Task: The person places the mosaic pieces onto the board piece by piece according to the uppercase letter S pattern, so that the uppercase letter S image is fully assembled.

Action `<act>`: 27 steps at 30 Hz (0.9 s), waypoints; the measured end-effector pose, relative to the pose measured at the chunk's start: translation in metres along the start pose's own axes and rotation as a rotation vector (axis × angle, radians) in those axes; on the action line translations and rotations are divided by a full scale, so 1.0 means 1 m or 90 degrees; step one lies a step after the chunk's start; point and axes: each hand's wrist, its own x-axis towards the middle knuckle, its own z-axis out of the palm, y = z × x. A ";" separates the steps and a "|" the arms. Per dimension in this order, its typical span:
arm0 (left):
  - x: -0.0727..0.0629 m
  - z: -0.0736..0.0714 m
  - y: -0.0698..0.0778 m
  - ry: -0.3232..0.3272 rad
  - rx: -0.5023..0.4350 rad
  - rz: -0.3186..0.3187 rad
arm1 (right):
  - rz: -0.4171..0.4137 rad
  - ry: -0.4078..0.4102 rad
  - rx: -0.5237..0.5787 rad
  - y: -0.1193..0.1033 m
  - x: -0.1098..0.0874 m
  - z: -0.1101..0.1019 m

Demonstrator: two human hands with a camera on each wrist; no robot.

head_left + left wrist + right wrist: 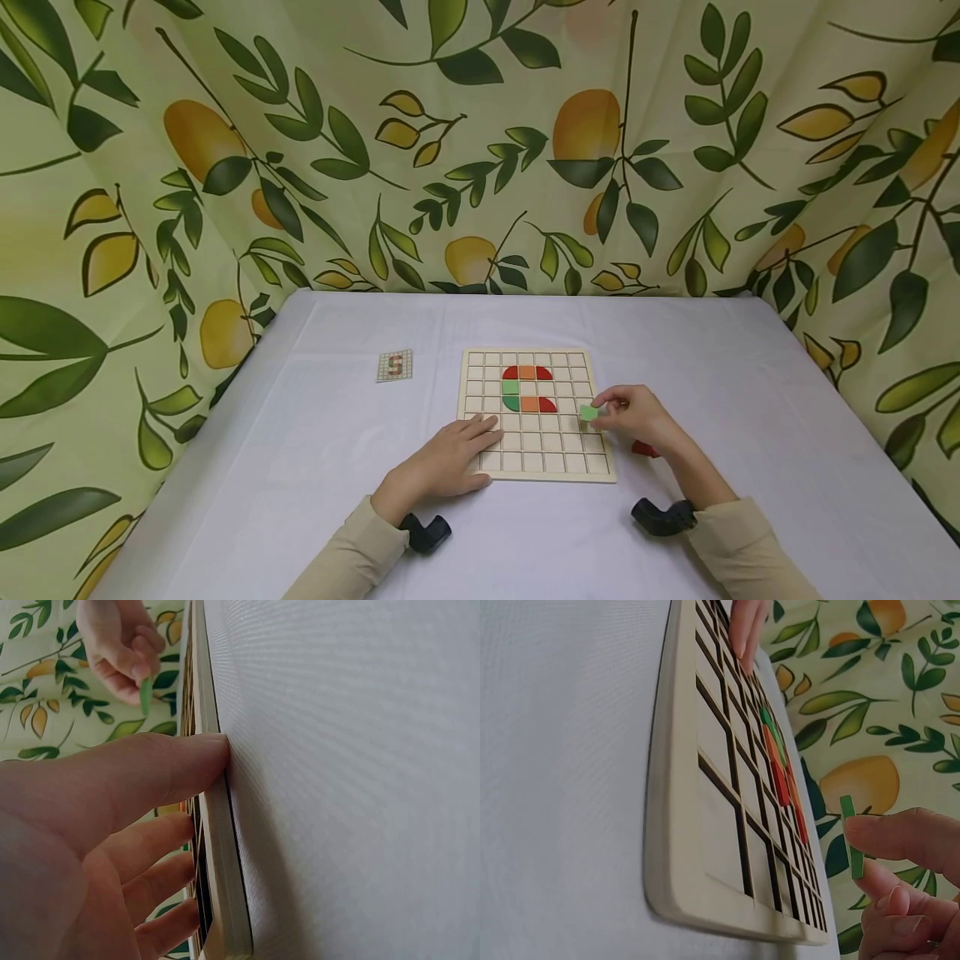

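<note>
Card (395, 365) and red piece (645, 449) are showing in the head view alone; there the right hand (636, 416) is pinching a green tile (588, 413) over the board (553, 462), and the left hand (450, 454), fingers spread, is resting on it. The left wrist view is revealing the left thumb touching the board's edge. The right wrist view is showing the tile edge-on, apart from the board.

The left hand (90, 817) lays its thumb (165, 769) across the edge of a pale board (225, 877), with 3 fingers (161, 874) at its dark-lined face. Beyond, the right hand (116, 645) pinches 1 thin green piece (145, 696). White cloth (360, 780) fills the right side, and leaf-patterned fabric (45, 705) shows at upper left.
</note>
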 end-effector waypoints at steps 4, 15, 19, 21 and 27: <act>0.000 0.000 0.000 -0.001 0.001 -0.002 | 0.002 -0.003 -0.006 -0.003 0.001 0.004; -0.001 -0.002 0.002 -0.001 0.005 -0.003 | 0.002 -0.012 -0.009 -0.005 0.006 0.014; -0.001 -0.002 0.002 0.000 0.005 -0.001 | -0.011 -0.025 0.005 -0.004 0.007 0.017; -0.001 -0.002 0.001 -0.001 0.006 -0.001 | -0.016 -0.031 0.016 -0.004 0.007 0.018; -0.001 -0.001 0.001 -0.003 0.007 -0.003 | -0.025 -0.043 0.031 -0.005 0.009 0.021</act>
